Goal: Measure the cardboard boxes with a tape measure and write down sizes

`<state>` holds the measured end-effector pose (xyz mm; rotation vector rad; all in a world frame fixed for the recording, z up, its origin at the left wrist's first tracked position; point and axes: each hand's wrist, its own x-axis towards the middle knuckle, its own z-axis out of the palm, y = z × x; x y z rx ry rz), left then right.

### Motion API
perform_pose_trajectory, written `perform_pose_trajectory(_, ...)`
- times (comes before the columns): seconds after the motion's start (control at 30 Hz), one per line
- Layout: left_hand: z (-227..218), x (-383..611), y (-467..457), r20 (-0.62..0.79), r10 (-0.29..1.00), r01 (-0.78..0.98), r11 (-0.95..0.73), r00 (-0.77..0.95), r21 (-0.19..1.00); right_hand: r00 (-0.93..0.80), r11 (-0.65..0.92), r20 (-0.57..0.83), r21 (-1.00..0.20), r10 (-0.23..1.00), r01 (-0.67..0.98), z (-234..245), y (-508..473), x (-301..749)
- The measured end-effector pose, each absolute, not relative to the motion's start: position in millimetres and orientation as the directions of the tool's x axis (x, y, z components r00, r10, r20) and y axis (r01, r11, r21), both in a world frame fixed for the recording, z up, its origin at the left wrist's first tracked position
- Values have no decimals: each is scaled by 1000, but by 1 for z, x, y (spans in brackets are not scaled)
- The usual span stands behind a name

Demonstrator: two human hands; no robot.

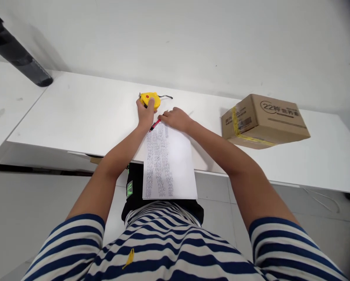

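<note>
Left hand (145,114): fingers wrapped round the yellow tape measure (149,100), far side of the bench (75,113), near the wall. Right hand (176,118): fingers look pinched on a red pen (155,125) at the top of the written sheet (175,164). Risk: the sheet overhangs the bench's front edge and only the right hand pins it. Ease off and it likely slides. Cardboard box (263,121) sits well apart.
</note>
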<state>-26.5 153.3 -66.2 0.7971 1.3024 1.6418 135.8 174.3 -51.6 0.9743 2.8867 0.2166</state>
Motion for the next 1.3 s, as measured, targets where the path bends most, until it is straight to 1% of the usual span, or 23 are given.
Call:
perform_pose_trajectory(0.07, -67, -26, 155, -31, 912, -243, -75, -408, 967, -760, 755, 65, 85, 647, 650, -57, 174, 159)
perform_pose_trajectory(0.1, -69, -26, 155, -30, 914, -244, -77, -405, 967, -709, 717, 157, 3, 688, 697, -59, 171, 170)
perform_pose_trajectory(0.13, -70, -26, 156, -27, 915, -244, -79, -402, 967, -626, 670, 271, -115, 731, 733, -60, 165, 180)
perform_pose_trajectory(0.17, -71, -25, 157, -23, 916, -242, -81, -400, 967, -510, 622, 385, -266, 769, 737, -60, 157, 187)
perform_pose_trajectory(0.2, -73, -25, 157, -19, 917, -237, -83, -397, 968, -381, 579, 466, -421, 798, 698, -60, 147, 191)
perform_pose_trajectory(0.23, -73, -25, 158, -13, 919, -231, -86, -395, 969, -265, 541, 501, -555, 824, 632, -60, 135, 192)
perform_pose_trajectory(0.27, -74, -25, 158, -7, 919, -223, -88, -393, 971, -181, 504, 496, -661, 849, 555, -60, 123, 190)
perform_pose_trajectory(0.33, -74, -25, 158, 1, 921, -206, -88, -389, 975, -130, 415, 401, -797, 907, 438, -62, 101, 180)
perform_pose_trajectory(0.4, -73, -24, 157, 0, 919, -196, -84, -393, 977, -178, 318, 271, -884, 946, 342, -66, 88, 169)
perform_pose_trajectory(0.47, -73, -24, 157, -5, 916, -193, -80, -400, 978, -268, 212, 154, -956, 951, 204, -71, 88, 163)
perform_pose_trajectory(0.53, -74, -23, 158, -7, 914, -191, -78, -405, 979, -346, 119, 78, -988, 935, 99, -75, 93, 162)
perform_pose_trajectory(0.57, -74, -23, 158, -6, 915, -187, -77, -403, 979, -366, 99, 56, -990, 929, 99, -75, 96, 163)
perform_pose_trajectory(0.6, -75, -23, 158, -4, 917, -183, -75, -400, 980, -369, 101, 43, -985, 928, 139, -75, 97, 165)
perform_pose_trajectory(0.7, -76, -23, 159, -2, 922, -173, -71, -387, 982, -345, 160, 38, -929, 938, 333, -72, 94, 167)
perform_pose_trajectory(0.77, -76, -23, 159, -12, 922, -174, -60, -388, 983, -354, 202, 58, -901, 933, 384, -70, 89, 166)
perform_pose_trajectory(0.87, -76, -23, 158, -27, 921, -174, -45, -389, 984, -371, 244, 99, -898, 923, 367, -71, 83, 163)
perform_pose_trajectory(0.93, -76, -23, 158, -22, 924, -176, -49, -383, 983, -373, 245, 107, -906, 922, 345, -72, 83, 162)
perform_pose_trajectory(1.1, -73, -21, 158, -34, 924, -170, -34, -382, 985, -372, 201, 68, -922, 926, 331, -74, 86, 162)
perform_pose_trajectory(1.3, -69, -20, 156, -45, 923, -178, -26, -382, 984, -392, 190, 47, -922, 919, 336, -73, 87, 163)
